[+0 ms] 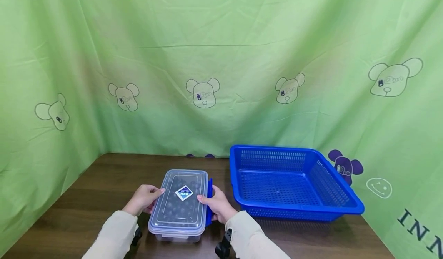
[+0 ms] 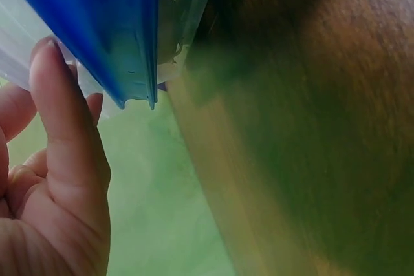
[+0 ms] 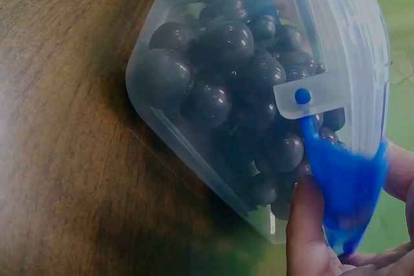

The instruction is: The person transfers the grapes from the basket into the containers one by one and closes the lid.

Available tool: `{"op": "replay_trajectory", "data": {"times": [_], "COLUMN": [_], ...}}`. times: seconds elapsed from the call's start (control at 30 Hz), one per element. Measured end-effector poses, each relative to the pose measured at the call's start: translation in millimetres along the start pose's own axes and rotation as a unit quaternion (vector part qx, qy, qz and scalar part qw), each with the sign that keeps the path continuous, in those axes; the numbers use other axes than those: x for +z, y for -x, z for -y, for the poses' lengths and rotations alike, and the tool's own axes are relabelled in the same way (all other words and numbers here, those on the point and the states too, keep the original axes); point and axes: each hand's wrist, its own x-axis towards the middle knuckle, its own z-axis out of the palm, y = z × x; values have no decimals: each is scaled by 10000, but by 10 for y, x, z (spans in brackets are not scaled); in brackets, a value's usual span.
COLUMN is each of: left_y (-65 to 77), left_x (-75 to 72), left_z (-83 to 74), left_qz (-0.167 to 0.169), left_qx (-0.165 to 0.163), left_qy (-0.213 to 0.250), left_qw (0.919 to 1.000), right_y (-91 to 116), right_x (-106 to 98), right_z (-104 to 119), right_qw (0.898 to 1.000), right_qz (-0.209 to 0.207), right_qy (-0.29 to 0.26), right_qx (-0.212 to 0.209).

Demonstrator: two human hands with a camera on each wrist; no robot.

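A clear plastic food box (image 1: pixel 173 213) sits on the wooden table, its lid on top with a diamond-shaped label (image 1: pixel 184 193). Dark, shiny round balls (image 3: pixel 223 43) of different sizes show through its wall in the right wrist view. My left hand (image 1: pixel 142 198) holds the box's left side, thumb at the lid's edge, near a blue latch (image 2: pixel 110 24) seen in the left wrist view. On the other side my right hand (image 1: pixel 219 204) grips around the right-hand blue latch (image 3: pixel 346 179), thumb on the lid and fingers at the latch below.
A large blue perforated basket (image 1: pixel 277 207) stands on the table to the right of the box. Brown wooden tabletop (image 1: pixel 83 209) extends to the left. Behind and at both sides hangs a green curtain (image 1: pixel 207 32) with cartoon bear heads.
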Motion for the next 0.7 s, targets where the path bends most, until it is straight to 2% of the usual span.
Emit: {"op": "replay_trajectory", "data": {"times": [0.33, 0.7], "left_y": [4, -1], "left_x": [-4, -7], "left_z": [-17, -18], "left_qz": [-34, -20], "left_qx": [-30, -5], "left_qy": [-115, -198], "left_qw": [9999, 9998], "right_y": [-25, -23], "right_x": [27, 34], "right_z": [14, 31], "right_qw": [9998, 9999], "right_qz": [-180, -161], "right_qy": [25, -22], "right_qx": [0, -34]}}
